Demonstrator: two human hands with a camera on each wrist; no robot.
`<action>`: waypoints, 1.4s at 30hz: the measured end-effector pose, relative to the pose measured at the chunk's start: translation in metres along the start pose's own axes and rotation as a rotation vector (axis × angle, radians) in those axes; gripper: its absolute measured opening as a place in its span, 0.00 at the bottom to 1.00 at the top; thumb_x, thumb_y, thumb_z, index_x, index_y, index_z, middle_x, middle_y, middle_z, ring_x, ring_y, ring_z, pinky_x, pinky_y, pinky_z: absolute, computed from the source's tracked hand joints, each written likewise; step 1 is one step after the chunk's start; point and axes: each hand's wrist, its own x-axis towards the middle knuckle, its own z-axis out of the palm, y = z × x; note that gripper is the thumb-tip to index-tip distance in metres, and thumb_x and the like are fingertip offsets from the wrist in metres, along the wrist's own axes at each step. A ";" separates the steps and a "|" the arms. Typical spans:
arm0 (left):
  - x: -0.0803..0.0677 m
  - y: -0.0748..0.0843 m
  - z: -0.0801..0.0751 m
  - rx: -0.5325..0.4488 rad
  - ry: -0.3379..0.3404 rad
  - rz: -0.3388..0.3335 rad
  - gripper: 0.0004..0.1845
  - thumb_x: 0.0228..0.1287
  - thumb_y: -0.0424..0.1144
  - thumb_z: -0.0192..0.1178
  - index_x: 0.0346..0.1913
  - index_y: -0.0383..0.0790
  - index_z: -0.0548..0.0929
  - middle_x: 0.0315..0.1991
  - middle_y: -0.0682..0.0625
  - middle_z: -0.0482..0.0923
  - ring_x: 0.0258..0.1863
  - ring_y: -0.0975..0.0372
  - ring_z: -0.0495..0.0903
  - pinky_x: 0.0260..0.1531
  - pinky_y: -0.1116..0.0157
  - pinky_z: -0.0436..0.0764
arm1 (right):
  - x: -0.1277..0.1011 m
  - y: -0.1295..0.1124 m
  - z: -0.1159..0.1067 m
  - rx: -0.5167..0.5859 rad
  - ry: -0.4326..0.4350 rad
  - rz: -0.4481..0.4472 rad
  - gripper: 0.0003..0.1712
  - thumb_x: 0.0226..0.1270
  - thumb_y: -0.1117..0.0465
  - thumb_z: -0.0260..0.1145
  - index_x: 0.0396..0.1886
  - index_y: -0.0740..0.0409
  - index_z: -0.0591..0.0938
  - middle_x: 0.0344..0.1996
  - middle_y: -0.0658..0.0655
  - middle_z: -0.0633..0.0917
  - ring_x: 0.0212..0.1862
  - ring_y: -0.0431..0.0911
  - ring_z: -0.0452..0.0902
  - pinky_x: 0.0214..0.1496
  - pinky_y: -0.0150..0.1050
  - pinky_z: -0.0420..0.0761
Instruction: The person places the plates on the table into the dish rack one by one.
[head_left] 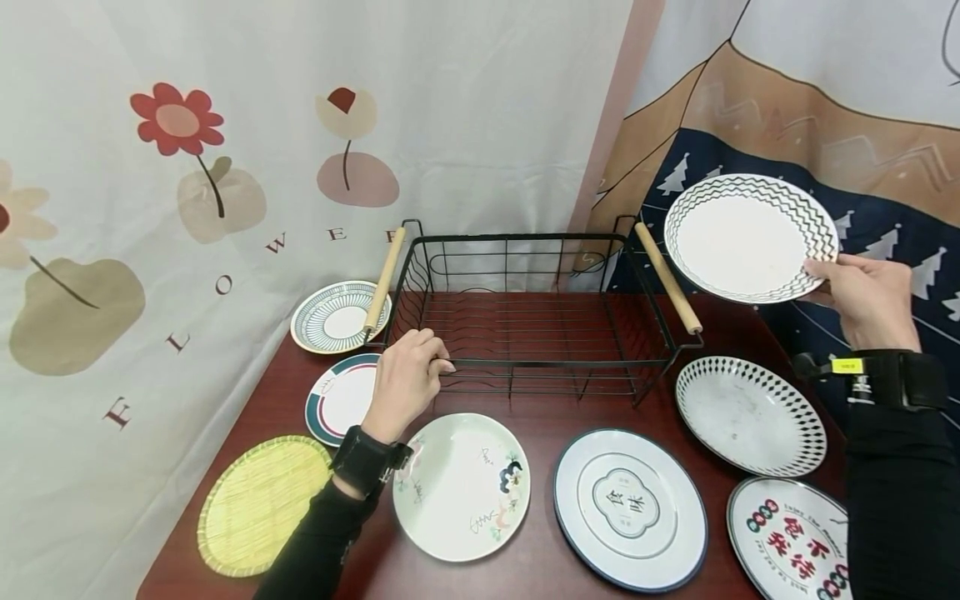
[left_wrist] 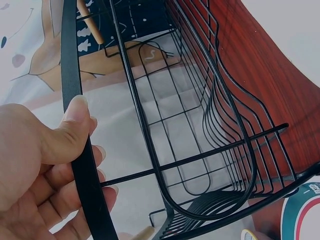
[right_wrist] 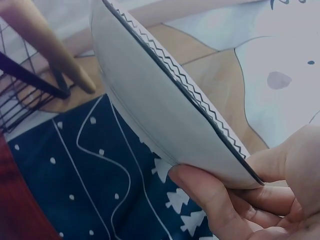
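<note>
Left hand (head_left: 405, 379): curled round the front rail of the wire rack (head_left: 525, 317), thumb over the black bar, fingers (left_wrist: 75, 200) wrapped beneath, steadying it.
Right hand (head_left: 870, 300): raised to the right of the rack, pinching the near rim of the zigzag plate (head_left: 746, 237), thumb on top, fingers (right_wrist: 210, 195) under the base.
Zigzag plate: in the air, tilted, beside the rack's right wooden handle (head_left: 667, 277), above the dotted plate (head_left: 750, 414).
Rack: on the dark red tabletop (head_left: 540, 417), no plate seen inside.
Other plates: several flat on the tabletop around the rack, plus a woven mat (head_left: 258, 504) at front left.
Step in hand, as judged: carrying a plate toward the rack.
Next move, as judged: swing leftward over the rim, turn the plate on edge, lower into a slot.
</note>
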 end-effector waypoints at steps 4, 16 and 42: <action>0.000 0.000 -0.001 -0.002 0.001 0.003 0.08 0.53 0.34 0.77 0.27 0.43 0.85 0.26 0.53 0.79 0.26 0.58 0.76 0.22 0.62 0.76 | -0.005 -0.008 0.004 0.009 -0.007 -0.011 0.36 0.72 0.53 0.68 0.74 0.63 0.68 0.26 0.30 0.82 0.29 0.25 0.83 0.29 0.23 0.82; -0.001 0.001 0.000 0.006 -0.006 -0.006 0.08 0.54 0.36 0.76 0.27 0.44 0.85 0.26 0.53 0.78 0.27 0.58 0.77 0.22 0.62 0.77 | -0.022 -0.021 0.010 0.024 -0.069 -0.032 0.38 0.68 0.51 0.71 0.73 0.60 0.71 0.27 0.30 0.84 0.30 0.26 0.84 0.31 0.23 0.82; -0.005 0.004 0.000 0.018 -0.017 -0.033 0.07 0.56 0.40 0.75 0.28 0.45 0.85 0.27 0.53 0.79 0.28 0.59 0.78 0.23 0.62 0.77 | -0.033 -0.035 0.031 -0.062 -0.113 -0.113 0.40 0.69 0.48 0.69 0.73 0.64 0.70 0.28 0.29 0.84 0.31 0.27 0.84 0.32 0.23 0.83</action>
